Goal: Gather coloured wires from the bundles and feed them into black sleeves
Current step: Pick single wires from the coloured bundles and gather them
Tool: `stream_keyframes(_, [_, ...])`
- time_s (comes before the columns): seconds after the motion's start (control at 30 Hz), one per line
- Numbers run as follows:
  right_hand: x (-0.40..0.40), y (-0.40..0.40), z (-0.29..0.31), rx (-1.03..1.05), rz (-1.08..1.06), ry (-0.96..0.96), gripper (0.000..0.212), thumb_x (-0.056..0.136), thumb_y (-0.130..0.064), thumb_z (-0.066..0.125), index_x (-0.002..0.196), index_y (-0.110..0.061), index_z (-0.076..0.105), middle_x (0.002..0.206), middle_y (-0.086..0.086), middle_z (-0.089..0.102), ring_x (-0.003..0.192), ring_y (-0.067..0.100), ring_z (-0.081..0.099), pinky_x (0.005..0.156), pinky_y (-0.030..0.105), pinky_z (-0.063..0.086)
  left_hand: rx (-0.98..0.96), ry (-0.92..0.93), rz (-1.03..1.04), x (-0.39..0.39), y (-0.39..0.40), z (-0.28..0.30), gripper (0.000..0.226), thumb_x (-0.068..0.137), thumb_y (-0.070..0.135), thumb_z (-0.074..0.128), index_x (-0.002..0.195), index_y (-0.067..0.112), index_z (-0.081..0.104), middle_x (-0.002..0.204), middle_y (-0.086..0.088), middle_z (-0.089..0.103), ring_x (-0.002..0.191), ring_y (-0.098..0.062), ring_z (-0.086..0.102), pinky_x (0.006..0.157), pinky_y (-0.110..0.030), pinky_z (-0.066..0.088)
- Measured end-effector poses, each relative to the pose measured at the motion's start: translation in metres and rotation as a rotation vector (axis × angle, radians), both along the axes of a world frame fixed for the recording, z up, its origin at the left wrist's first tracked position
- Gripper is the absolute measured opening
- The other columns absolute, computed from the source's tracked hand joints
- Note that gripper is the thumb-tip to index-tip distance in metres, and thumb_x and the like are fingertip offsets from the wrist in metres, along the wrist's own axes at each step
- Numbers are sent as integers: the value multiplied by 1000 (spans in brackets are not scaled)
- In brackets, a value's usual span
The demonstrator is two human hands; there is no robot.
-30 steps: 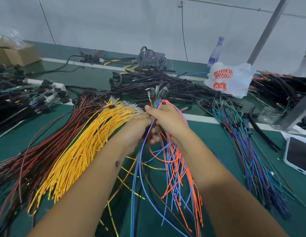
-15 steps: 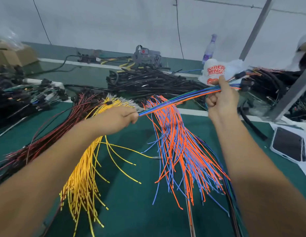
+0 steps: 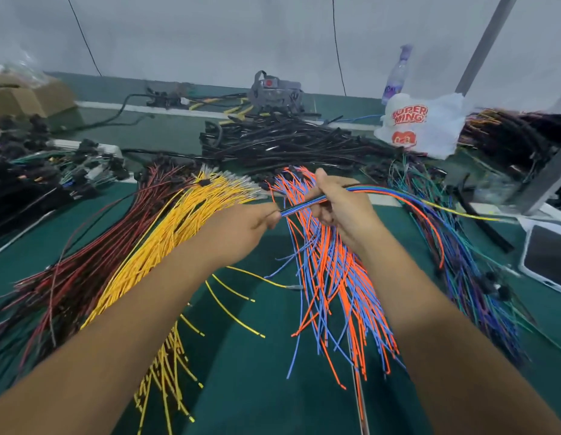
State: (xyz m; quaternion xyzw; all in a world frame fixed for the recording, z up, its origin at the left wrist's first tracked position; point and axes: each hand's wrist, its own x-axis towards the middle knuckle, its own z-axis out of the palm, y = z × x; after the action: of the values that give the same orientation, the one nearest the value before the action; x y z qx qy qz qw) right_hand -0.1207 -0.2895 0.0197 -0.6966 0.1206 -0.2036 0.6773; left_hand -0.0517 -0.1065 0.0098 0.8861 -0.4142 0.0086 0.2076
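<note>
On the green worktop point(image 3: 257, 372), toward its left edge, lay a tangle of black connectors and harnesses point(image 3: 37, 180), with a cardboard box point(image 3: 28, 98) at the far left corner. Next came the red and dark wires point(image 3: 94, 246), fanned diagonally, and just beside them the yellow wires point(image 3: 166, 240). The left hand point(image 3: 241, 230) was curled, pinching one end of a gathered set of coloured wires point(image 3: 304, 205) above the middle of the worktop. The right hand point(image 3: 342, 208) gripped the same gathered wires a little farther along, its fingers wrapped round them; their free ends trailed off toward the right edge. Beneath both hands spread the orange and blue wires point(image 3: 335, 284). Beyond them, toward the far edge, sat a heap of black sleeves point(image 3: 282, 142). Farther right lay a mixed blue, green and purple bundle point(image 3: 461, 271), a white plastic bag point(image 3: 429, 124), a bottle point(image 3: 397, 76) and, near the right edge, a tablet point(image 3: 549, 255)
</note>
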Motion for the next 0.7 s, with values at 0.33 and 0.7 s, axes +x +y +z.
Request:
stream_keyframes(0.33, [24, 32, -46, 110, 152, 10, 30, 98, -23, 55, 68, -21, 58, 50, -1, 56, 38, 7, 41, 40, 18, 31, -268, 128, 60, 0, -7, -24, 26, 103, 25, 35, 86, 18, 54, 54, 6, 40, 46, -6, 39, 45, -27, 26])
stream_keyframes(0.7, [34, 36, -63, 133, 8, -71, 25, 97, -7, 54, 72, -14, 55, 51, -4, 55, 42, 5, 45, 42, 17, 37, -402, 414, -91, 34, -28, -38, 46, 101, 37, 33, 134, 67, 22, 70, 19, 57, 62, 2, 49, 66, -33, 40])
